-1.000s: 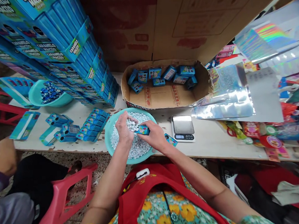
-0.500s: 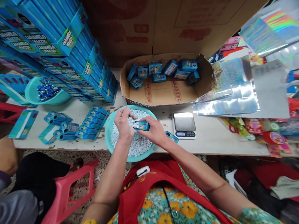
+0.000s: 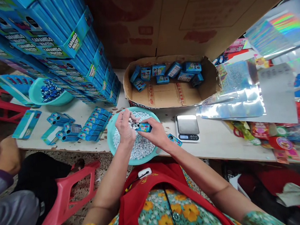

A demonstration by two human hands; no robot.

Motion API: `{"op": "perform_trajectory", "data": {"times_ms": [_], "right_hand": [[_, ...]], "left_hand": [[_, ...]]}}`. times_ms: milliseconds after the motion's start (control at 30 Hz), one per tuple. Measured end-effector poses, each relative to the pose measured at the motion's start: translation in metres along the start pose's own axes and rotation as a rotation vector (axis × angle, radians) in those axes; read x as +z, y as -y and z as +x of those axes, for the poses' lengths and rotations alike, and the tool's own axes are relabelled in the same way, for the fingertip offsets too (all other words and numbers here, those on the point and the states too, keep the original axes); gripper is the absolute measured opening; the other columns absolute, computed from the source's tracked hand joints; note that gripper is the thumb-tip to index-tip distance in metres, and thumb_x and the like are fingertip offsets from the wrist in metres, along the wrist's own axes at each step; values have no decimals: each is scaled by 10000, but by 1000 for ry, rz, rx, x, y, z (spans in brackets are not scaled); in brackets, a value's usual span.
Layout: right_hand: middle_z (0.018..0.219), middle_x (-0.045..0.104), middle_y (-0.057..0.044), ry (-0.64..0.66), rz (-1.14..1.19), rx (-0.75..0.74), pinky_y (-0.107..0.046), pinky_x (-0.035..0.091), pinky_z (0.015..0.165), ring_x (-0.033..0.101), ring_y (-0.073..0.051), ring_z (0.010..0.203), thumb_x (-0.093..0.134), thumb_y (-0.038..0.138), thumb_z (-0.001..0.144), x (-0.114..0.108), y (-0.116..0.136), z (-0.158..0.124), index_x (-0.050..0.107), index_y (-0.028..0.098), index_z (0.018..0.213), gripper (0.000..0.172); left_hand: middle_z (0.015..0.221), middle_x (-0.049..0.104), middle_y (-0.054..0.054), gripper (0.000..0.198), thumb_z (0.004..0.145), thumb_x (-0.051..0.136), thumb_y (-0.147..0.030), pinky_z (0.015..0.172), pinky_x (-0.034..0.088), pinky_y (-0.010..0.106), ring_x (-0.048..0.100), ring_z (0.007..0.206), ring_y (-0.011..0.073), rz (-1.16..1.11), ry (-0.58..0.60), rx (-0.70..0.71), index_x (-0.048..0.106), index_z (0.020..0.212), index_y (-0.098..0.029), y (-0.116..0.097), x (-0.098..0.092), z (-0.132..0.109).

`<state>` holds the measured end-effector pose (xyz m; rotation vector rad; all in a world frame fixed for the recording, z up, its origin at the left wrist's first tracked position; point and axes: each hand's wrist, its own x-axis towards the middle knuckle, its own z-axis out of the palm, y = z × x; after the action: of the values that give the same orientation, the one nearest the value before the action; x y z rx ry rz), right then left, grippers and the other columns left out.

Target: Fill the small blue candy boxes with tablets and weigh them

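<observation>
Over a turquoise bowl (image 3: 111, 140) filled with small pale candies (image 3: 141, 149), my right hand (image 3: 155, 132) grips a small blue candy box (image 3: 144, 127) between thumb and fingers, the box lying on its side. My left hand (image 3: 126, 128) is cupped at the box's left end, with some pale candies in its curled fingers. Whether candies are passing into the box is too small to tell. Another small blue box (image 3: 175, 140) lies flat on the table just right of the bowl, under my right forearm.
A cardboard tray (image 3: 164, 95) with several blue boxes stands behind the bowl. To the right is a digital scale (image 3: 188, 126). Tall stacks of blue cartons (image 3: 71, 56) rise at left, near a bowl of blue-wrapped candies (image 3: 33, 92). A person's hand (image 3: 9, 155) shows at far left.
The whole view has shifted slightly, so things sit a little further right. Both hands keep nearly the same pose over the bowl, the box still held in the right.
</observation>
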<state>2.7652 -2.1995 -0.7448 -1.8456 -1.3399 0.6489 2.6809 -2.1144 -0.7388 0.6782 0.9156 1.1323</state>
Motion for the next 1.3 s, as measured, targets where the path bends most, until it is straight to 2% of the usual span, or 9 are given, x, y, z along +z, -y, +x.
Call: {"op": "perform_trajectory", "data": {"times_ms": [367,533,633,767,900,1000,1100,1200,1300], "right_hand": [[947,659,-41,-43,59,11,-358,482,840,611,-215,911,759,240,673,6,-1,2,654,202,985,331],[931,664,-37,-72,90,-2,-343,480,830,610,-205,903,760,226,679,3,-3,1,656,199,975,315],[949,663,-39,-91,105,-32,-340,476,844,606,-203,918,765,224,677,4,-6,1,649,197,986,331],[922,653,-35,-77,112,28,-341,480,818,605,-202,889,772,219,668,7,-7,4,652,193,967,323],[949,652,-23,-93,188,14,-333,479,847,609,-187,913,782,253,678,-9,-1,-1,655,217,987,335],[985,644,-25,-182,197,14,-329,481,854,610,-182,933,766,285,709,-31,0,-9,648,236,1016,332],[956,641,-26,-198,140,60,-328,493,808,619,-183,886,764,298,712,-50,-6,-19,658,238,993,306],[992,644,-32,-229,101,57,-330,491,821,617,-186,909,764,300,716,-60,-12,-27,656,242,1014,323],[975,651,-29,-230,90,45,-327,492,814,620,-184,894,767,304,714,-60,-15,-33,658,243,1007,319]], "left_hand": [[516,518,-34,254,797,632,-392,485,428,205,523,469,97,37,62,43,547,731,-161,-2,-5,3],[541,526,-32,242,785,638,-383,451,398,194,496,448,85,52,84,11,555,744,-159,-2,-1,1],[579,534,-25,234,771,649,-370,509,449,206,519,502,88,47,47,52,555,736,-158,2,2,0],[573,510,-23,245,768,642,-374,525,464,224,512,501,92,86,126,-9,550,713,-154,1,7,-3],[608,488,-36,221,816,567,-387,570,492,259,519,534,105,96,-12,214,508,756,-182,-6,-5,8],[718,545,-5,214,852,501,-401,678,516,316,573,668,146,364,-13,292,538,809,-195,15,-27,33],[932,631,70,213,851,507,-364,891,463,374,587,944,216,923,223,273,613,877,-182,60,-45,52],[1171,591,115,295,877,480,-364,1005,370,409,510,1133,255,1320,488,307,625,1056,-179,99,-46,49],[1193,564,109,352,879,473,-423,914,406,415,506,1090,280,1558,570,302,603,1132,-215,111,-41,32]]}}
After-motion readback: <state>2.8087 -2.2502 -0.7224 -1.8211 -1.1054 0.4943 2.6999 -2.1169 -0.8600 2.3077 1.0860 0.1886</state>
